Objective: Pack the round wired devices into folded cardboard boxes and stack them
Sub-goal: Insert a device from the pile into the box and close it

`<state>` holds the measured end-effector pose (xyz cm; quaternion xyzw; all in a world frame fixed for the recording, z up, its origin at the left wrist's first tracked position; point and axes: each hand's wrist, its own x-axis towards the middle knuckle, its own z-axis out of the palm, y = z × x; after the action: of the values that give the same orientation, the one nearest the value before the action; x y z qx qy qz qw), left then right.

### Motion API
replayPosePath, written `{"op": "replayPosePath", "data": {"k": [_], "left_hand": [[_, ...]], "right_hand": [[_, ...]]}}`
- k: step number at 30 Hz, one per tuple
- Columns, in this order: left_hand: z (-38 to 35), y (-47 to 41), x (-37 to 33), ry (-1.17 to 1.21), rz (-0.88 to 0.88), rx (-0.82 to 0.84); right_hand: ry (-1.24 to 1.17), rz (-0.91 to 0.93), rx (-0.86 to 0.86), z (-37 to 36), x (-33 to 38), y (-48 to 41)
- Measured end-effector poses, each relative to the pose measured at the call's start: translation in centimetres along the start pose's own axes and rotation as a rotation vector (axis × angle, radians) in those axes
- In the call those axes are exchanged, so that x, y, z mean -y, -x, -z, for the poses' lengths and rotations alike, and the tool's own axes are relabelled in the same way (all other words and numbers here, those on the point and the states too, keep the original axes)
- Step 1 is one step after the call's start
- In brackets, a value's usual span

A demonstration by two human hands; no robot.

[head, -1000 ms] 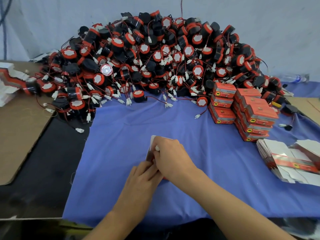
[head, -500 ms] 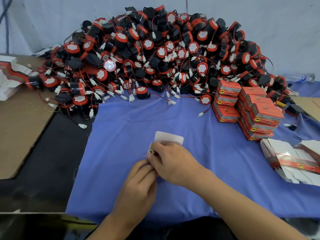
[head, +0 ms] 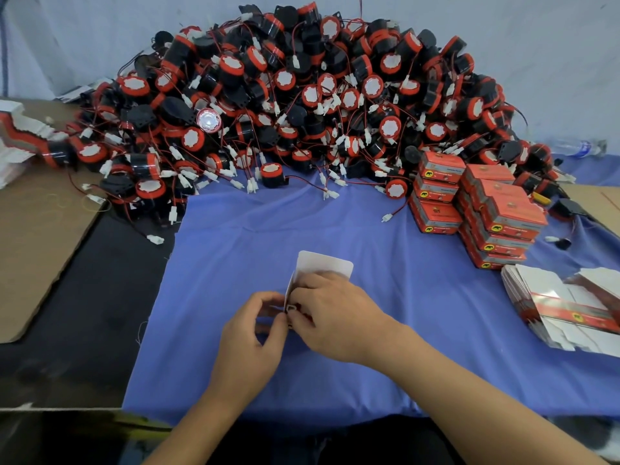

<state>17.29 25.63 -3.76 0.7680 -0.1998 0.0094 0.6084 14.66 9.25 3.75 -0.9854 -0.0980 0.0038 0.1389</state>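
A cardboard box point(head: 323, 265) stands on the blue cloth point(head: 255, 243), its white flap sticking up behind my hands. My right hand point(head: 330, 313) grips the box from above and the right. My left hand point(head: 253, 337) pinches its left end with curled fingers. What is inside the box is hidden. A big heap of round black-and-red wired devices point(head: 302, 95) fills the back of the table. Closed red boxes point(head: 486, 209) are stacked at the right.
A pile of flat unfolded cartons point(head: 563, 307) lies at the right edge. More flat cartons point(head: 13, 135) sit far left on a brown cardboard sheet point(head: 37, 236). A plastic bottle point(head: 577, 147) lies at the back right. One device point(head: 271, 174) sits apart at the heap's front.
The box's white flap has come up into view from behind my right hand. My left hand's fingers have curled at the box's left end.
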Motion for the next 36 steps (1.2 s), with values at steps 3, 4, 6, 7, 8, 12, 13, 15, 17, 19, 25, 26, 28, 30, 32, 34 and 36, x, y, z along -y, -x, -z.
{"op": "replayPosePath", "data": {"k": [3, 4, 6, 7, 8, 12, 13, 15, 17, 19, 25, 26, 28, 30, 32, 34, 36], "left_hand": [[0.0, -0.1, 0.1, 0.017, -0.005, -0.002], [0.0, -0.1, 0.1, 0.021, -0.001, -0.002], [0.0, -0.1, 0.1, 0.027, 0.011, 0.001], [0.0, -0.1, 0.1, 0.03, 0.017, 0.003], [0.1, -0.1, 0.1, 0.035, 0.019, 0.004], [0.0, -0.1, 0.3, 0.035, -0.003, 0.005], [0.0, -0.1, 0.4, 0.033, -0.013, 0.011], [0.0, -0.1, 0.6, 0.025, -0.025, 0.036], [0.0, 0.0, 0.7, 0.009, -0.033, 0.064], [-0.1, 0.0, 0.9, 0.004, -0.044, 0.082], [-0.2, 0.0, 1.2, -0.014, -0.047, 0.079], [-0.1, 0.0, 1.2, -0.02, -0.044, 0.08], [-0.1, 0.0, 1.2, -0.024, -0.042, 0.08], [-0.2, 0.1, 1.2, -0.019, -0.036, 0.08], [-0.2, 0.0, 1.2, -0.019, -0.027, 0.07], [-0.2, 0.0, 1.0, -0.035, -0.027, 0.07], [-0.3, 0.1, 0.9, -0.072, -0.036, 0.074]], "right_hand": [[0.001, -0.037, -0.043, -0.1, 0.4, 0.0], [-0.006, -0.057, -0.055, -0.2, 0.6, -0.1], [-0.025, -0.108, -0.068, -0.4, 1.0, -0.4], [-0.039, -0.136, -0.062, -0.4, 1.1, -0.5], [-0.051, -0.157, -0.048, -0.4, 1.1, -0.6], [-0.009, -0.12, 0.046, -0.3, 0.6, -0.3], [0.004, -0.104, 0.067, -0.4, 0.5, -0.1], [0.018, -0.068, 0.094, -0.4, 0.2, 0.1], [0.044, -0.026, 0.049, -0.6, 0.1, 0.1], [-0.015, -0.067, -0.055, -0.7, 0.3, 0.2], [-0.005, -0.031, -0.109, -1.1, -0.5, 0.6], [0.04, -0.003, -0.111, -1.4, -0.6, 0.8], [0.096, 0.037, -0.116, -1.6, -0.6, 0.9], [0.058, 0.06, -0.129, -1.4, -0.6, 0.9], [-0.208, 0.035, -0.312, -1.1, -0.6, 1.3], [-0.471, -0.079, -0.693, -1.4, -0.5, 2.2], [-0.714, -0.332, -1.022, -2.4, -0.3, 2.9]]}}
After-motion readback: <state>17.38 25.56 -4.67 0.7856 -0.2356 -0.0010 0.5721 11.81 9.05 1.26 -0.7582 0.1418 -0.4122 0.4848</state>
